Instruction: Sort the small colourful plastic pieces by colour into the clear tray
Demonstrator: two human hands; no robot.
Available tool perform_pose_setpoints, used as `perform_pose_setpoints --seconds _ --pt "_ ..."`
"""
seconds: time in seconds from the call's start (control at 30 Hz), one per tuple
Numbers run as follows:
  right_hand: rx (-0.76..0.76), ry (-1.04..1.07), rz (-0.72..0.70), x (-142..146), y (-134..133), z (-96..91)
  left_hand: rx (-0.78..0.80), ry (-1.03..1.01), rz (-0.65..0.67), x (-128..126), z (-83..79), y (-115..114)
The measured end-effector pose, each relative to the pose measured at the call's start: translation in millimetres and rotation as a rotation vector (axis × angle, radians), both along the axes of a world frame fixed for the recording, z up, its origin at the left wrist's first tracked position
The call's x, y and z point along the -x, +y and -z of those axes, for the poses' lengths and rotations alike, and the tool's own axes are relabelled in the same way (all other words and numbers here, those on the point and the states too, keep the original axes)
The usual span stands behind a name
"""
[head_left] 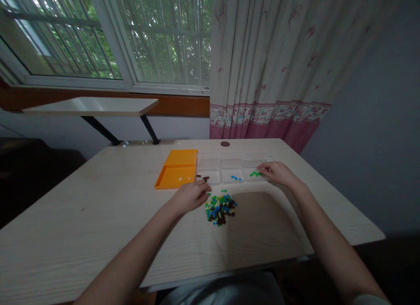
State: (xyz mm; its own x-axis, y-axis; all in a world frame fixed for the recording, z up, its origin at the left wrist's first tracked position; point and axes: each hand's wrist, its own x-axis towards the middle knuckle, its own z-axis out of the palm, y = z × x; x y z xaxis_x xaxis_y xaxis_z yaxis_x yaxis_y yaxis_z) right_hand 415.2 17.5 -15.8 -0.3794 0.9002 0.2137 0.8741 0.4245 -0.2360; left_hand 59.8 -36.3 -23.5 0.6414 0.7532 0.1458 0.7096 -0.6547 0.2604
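A heap of small plastic building pieces [219, 208] in green, blue, yellow and dark brown lies on the table. My left hand [192, 194] is at the heap's upper left edge, fingers curled together; anything between them is hidden. My right hand [278, 171] reaches over the right compartment of an open clear plastic box [215, 177], fingertips pinched beside some green pieces [255, 173]. I cannot make out what that pinch holds. Several blue pieces [235, 178] lie in the middle compartment, and brown pieces [205, 179] in the left one.
Left of the clear box stands an open orange case [173, 171] with a few white pieces [180, 179] inside. A raised shelf [98, 106] on black legs is at the table's [108, 208] back left. Behind are a window and a curtain [262, 68].
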Motion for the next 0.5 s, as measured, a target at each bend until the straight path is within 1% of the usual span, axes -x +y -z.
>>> perform_pose_setpoints --seconds 0.1,0.23,0.37,0.5 --pt "-0.016 0.020 -0.017 10 -4 -1.6 0.003 0.013 -0.005 0 -0.2 1" --pt "-0.036 0.034 -0.132 46 -18 4.3 0.003 0.001 0.017 0 0.3 1" --pt "-0.066 0.056 -0.253 91 -40 17.4 -0.039 -0.127 0.020 -4 -0.3 -2" --pt "-0.086 0.089 -0.276 119 -61 22.8 -0.084 -0.248 0.032 -12 0.7 -8"
